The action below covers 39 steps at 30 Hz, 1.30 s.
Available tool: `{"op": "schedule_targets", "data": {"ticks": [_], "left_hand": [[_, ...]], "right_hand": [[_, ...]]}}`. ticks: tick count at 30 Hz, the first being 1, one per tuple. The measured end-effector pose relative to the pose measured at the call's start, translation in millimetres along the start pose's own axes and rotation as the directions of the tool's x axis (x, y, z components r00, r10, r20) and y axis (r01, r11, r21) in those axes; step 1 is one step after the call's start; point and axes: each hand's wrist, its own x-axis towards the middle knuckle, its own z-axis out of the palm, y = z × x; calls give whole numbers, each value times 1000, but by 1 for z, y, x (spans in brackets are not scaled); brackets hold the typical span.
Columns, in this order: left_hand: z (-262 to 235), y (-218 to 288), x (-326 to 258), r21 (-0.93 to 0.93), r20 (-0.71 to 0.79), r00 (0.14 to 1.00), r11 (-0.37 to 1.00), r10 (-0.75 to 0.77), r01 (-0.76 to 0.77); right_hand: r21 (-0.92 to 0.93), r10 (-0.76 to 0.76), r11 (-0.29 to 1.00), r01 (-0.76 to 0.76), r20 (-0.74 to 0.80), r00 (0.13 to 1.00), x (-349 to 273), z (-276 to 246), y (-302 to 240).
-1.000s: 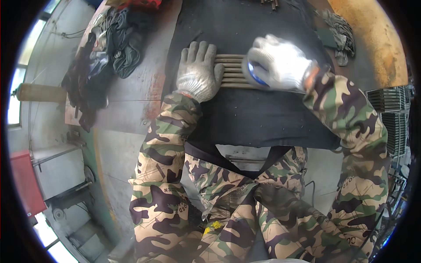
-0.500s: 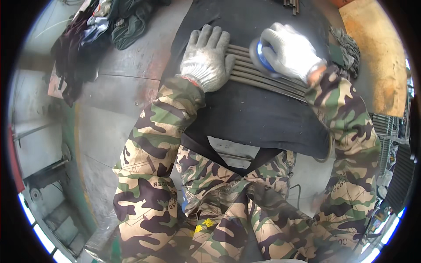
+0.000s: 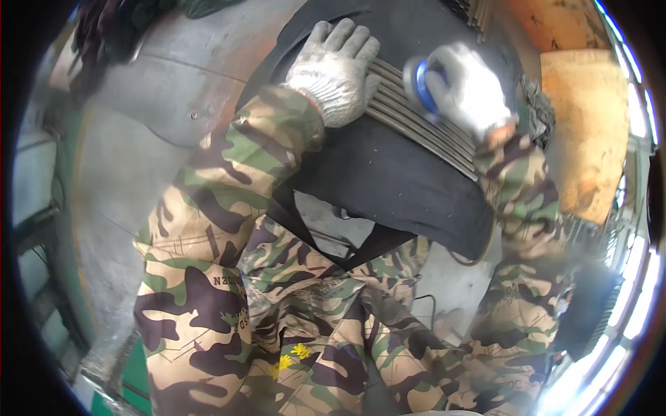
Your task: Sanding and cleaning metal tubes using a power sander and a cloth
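A row of several thin grey metal rods (image 3: 420,127) lies side by side, slanting across a black cloth (image 3: 347,163). My left hand (image 3: 333,75), in a white knit glove, rests flat over the rods' left ends with its fingers stretched out. My right hand (image 3: 472,89), gloved the same way, is closed round a blue and grey round disc (image 3: 422,88). This disc is tilted over the middle of the rods; motion blur hides its exact kind and whether it touches them. The right forearm and glove cover part of the rods' far side.
More metal rods or tubes (image 3: 474,15) lie at the far edge of the cloth. A crumpled grey rag (image 3: 536,111) is beside a yellowish board (image 3: 583,132) on the right. Dark clothes (image 3: 114,31) are heaped at the far left, on a grey metal surface (image 3: 173,90).
The whole view has turned, so the rods slant more steeply. My left hand stays on the rod ends. The right hand still grips the disc, slightly farther right in the picture.
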Motion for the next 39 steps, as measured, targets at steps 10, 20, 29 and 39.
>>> {"op": "schedule_targets", "data": {"ticks": [10,20,29,39], "left_hand": [[3,-2,6,33,95,992,997,-78,75],[13,6,15,17,75,995,998,-61,60],[21,7,0,88,-25,999,995,-44,46],[-1,-1,-14,-50,28,999,998,-20,22]], "right_hand": [[31,-17,999,19,-46,999,-5,-1,-20],[55,-14,998,15,-26,1000,-20,-9,-22],[40,3,999,-3,-6,1000,-24,-8,-13],[54,17,998,-18,36,999,-18,1,-11]]}}
